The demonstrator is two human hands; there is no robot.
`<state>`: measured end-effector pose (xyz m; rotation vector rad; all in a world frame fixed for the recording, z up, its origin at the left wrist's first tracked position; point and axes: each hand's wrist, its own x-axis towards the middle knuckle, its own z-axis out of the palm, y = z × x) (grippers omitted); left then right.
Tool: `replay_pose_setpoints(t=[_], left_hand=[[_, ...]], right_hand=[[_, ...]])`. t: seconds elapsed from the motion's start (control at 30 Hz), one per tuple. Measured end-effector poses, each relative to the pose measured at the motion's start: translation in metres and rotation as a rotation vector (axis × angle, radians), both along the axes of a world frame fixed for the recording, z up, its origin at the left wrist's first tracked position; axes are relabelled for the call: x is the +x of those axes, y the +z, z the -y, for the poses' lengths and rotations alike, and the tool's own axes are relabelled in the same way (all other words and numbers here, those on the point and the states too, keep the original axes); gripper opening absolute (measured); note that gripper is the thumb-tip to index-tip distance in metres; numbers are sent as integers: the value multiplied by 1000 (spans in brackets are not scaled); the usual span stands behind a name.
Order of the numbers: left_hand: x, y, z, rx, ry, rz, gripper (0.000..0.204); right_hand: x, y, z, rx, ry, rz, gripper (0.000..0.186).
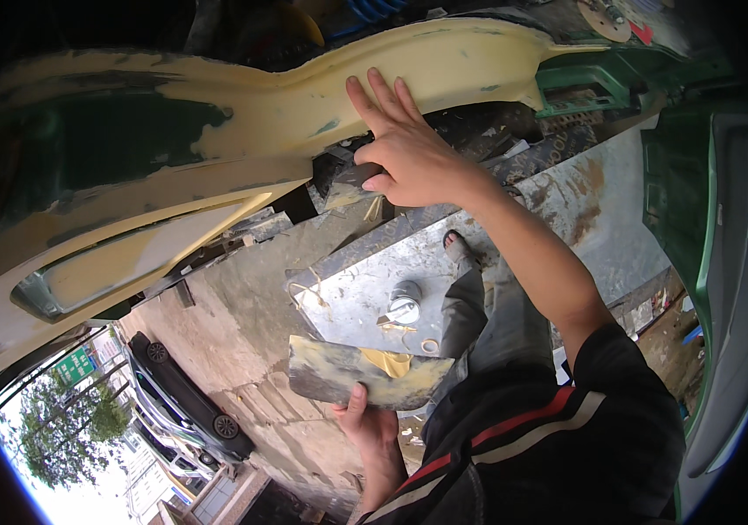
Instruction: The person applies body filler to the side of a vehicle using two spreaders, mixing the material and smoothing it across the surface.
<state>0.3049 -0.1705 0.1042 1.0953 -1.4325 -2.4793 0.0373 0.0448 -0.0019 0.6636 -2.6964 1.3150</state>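
Note:
My left hand (368,430) grips the lower edge of a dark, putty-smeared board (321,372), thumb on top. A mound of yellow putty (387,360) sits on that board. Farther up, my right hand (413,157) pinches a dark flat putty spreader (349,187) between thumb and forefinger. Its other three fingers stretch out, their tips on or just over the yellow-coated vehicle body panel (444,66). The spreader hangs below the panel's lower edge, apart from the coated face. Part of the spreader is hidden behind my fingers.
A can (405,302) stands on the grey metal platform (356,306) by my sandalled foot (454,245). Green bodywork (685,201) rises at the right. A dark car (186,394) is parked at the lower left. A headlight recess (37,293) lies in the panel's left part.

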Motion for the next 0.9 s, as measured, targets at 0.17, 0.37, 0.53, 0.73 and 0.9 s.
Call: replay_pose_setpoints(t=[0.17,0.37,0.53,0.73,0.9], left_hand=[[-3,-1,1,9,40,41,58],[-6,-1,-3,-24,-44,3,51],[-21,8,-17,-33,-35,28,50],[-23,8,-19,-41,-40,-7,47],[-24,5,-21,-45,-34,-23,43]], right_hand=[[-1,19,35,-29,132,26,12],[9,28,13,-455,544,235,16],[-3,28,21,-217,193,6,14],[-14,29,55,-139,106,-13,9],[-19,36,63,-243,142,24,14]])
